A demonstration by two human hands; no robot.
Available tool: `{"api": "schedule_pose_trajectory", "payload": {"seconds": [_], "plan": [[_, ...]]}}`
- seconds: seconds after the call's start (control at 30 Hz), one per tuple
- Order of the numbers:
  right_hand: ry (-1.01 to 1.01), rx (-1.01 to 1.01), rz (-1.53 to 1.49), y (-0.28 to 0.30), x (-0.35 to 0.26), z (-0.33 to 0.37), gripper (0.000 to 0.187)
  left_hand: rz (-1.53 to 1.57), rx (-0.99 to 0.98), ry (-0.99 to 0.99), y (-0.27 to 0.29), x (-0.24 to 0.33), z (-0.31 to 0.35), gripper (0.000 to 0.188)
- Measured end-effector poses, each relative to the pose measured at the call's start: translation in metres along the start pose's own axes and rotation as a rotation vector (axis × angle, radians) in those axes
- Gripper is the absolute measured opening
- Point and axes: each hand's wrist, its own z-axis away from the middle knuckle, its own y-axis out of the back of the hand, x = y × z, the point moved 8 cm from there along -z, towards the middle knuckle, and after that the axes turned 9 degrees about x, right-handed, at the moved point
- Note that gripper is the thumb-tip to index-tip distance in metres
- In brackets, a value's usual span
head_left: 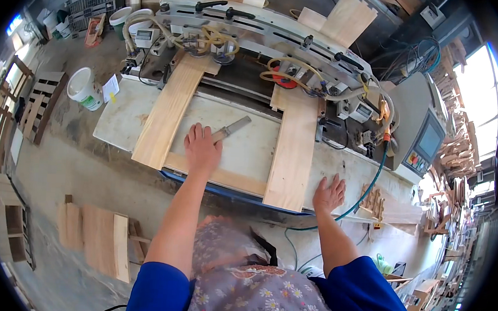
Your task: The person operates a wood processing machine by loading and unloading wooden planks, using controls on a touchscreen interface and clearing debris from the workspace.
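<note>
My left hand (202,148) is over the pale machine table (244,146), with thumb and forefinger closed about the handle of a flat grey-bladed tool (233,128), like a file. Its blade points away to the right. One long pale board (171,114) lies left of this hand. Another notched board (292,152) lies between my two hands; the far ends of both reach under the machine's clamping parts. My right hand (330,193), fingers spread and holding nothing, is at the table's near edge, right of the notched board. A wooden strip (225,174) runs along the near edge between the boards.
The machine's long beam (262,28) with black levers and yellow hoses spans the back. A control panel (430,135) stands at the right. A teal hose (380,172) loops down near my right hand. A white bucket (85,88) and loose boards (99,234) are on the floor at left.
</note>
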Motion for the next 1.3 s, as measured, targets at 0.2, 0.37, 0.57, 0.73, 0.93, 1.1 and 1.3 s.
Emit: {"api": "schedule_pose_trajectory", "payload": {"seconds": [0.2, 0.37, 0.57, 0.73, 0.93, 1.1, 1.3], "plan": [[-0.032, -0.021, -0.021, 0.003, -0.001, 0.001, 0.060, -0.005, 0.061, -0.002, -0.002, -0.004, 0.001, 0.043], [-0.047, -0.028, -0.001, 0.002, 0.001, -0.003, 0.060, 0.027, 0.062, -0.012, 0.003, 0.005, -0.002, 0.047], [0.008, -0.009, 0.060, -0.004, -0.004, -0.005, 0.059, -0.019, -0.003, 0.015, 0.005, -0.006, 0.000, 0.047], [0.021, 0.050, 0.108, -0.012, 0.011, -0.002, 0.056, -0.017, -0.075, -0.008, 0.018, 0.010, -0.003, 0.050], [0.012, 0.043, 0.117, -0.005, 0.003, -0.002, 0.055, 0.052, -0.092, 0.045, 0.014, 0.004, 0.000, 0.050], [0.021, 0.066, 0.072, -0.004, -0.002, -0.004, 0.058, 0.119, -0.141, 0.066, 0.019, 0.008, -0.001, 0.045], [-0.014, 0.017, 0.047, -0.001, 0.001, -0.003, 0.059, 0.099, -0.172, 0.061, 0.016, 0.011, -0.002, 0.043]]}}
